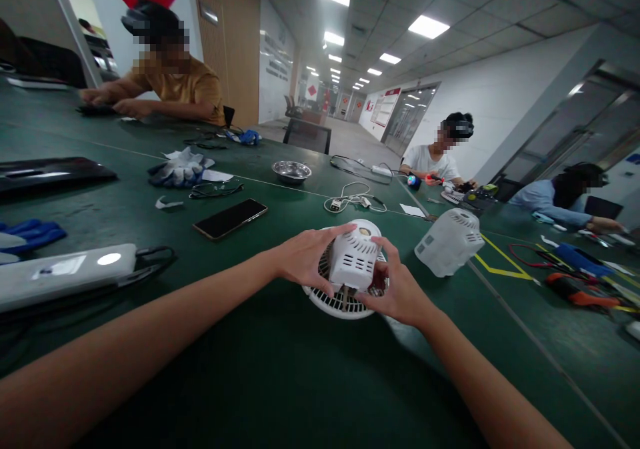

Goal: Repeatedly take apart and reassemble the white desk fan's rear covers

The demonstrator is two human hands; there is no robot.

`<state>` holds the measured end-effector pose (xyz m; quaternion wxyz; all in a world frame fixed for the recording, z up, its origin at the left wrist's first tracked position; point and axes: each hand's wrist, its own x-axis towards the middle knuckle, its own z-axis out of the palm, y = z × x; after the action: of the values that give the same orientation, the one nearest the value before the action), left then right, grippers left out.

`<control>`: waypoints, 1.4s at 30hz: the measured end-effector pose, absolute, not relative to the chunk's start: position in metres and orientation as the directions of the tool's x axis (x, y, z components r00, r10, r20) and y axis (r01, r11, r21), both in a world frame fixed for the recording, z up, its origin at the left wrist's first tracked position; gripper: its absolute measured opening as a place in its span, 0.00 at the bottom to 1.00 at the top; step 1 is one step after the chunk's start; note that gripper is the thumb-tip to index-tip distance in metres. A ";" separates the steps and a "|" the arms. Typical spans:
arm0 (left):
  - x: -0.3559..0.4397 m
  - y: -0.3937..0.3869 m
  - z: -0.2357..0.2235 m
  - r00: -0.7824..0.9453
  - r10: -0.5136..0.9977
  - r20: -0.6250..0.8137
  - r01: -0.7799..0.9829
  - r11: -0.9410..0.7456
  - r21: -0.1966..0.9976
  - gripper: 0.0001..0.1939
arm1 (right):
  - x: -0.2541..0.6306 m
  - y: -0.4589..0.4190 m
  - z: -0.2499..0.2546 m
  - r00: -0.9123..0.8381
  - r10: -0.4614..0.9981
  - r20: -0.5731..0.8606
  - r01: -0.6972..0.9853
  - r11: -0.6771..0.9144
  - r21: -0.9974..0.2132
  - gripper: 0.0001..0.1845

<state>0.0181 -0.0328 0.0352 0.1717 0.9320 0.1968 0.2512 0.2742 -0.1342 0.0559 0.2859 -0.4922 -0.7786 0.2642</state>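
Observation:
Both my hands are around a white vented motor housing (354,257), which looks like the back of a small fan. It stands over a round white fan grille (343,310) lying on the green table. My left hand (311,257) grips the housing from its left, thumb low and fingers on the top edge. From the other side my right hand (397,282) closes on it, index finger at the top and thumb near the bottom. A brownish strip shows below the housing, between my thumbs. To the right stands a white translucent plastic casing (447,243) with slots on top.
Around me on the table lie a phone (231,218), a metal bowl (292,171), a white cable (353,199), work gloves (179,170) and a white power strip (70,272). Tools, among them an orange-and-black one (580,290), lie at right. Several people sit around the table.

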 end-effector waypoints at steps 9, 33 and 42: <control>0.022 -0.037 0.030 0.770 0.524 0.365 0.378 -0.834 0.401 0.66 | 0.278 -0.132 0.053 -0.342 0.917 0.206 0.632 0.387 -0.672 0.53; 0.011 -0.021 -0.001 0.414 0.842 0.346 0.223 -0.462 0.858 0.29 | 0.304 -0.110 0.026 0.043 0.918 0.395 0.534 0.313 -0.785 0.61; 0.022 -0.008 -0.019 0.305 0.872 0.382 -0.218 -0.327 0.920 0.29 | 0.269 -0.121 0.018 0.037 0.999 0.027 -0.382 0.039 -0.923 0.23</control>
<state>0.0223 -0.0082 -0.0186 0.5169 0.6207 0.2634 0.5274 0.2693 -0.1209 0.0182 0.6039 -0.3921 -0.3935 0.5716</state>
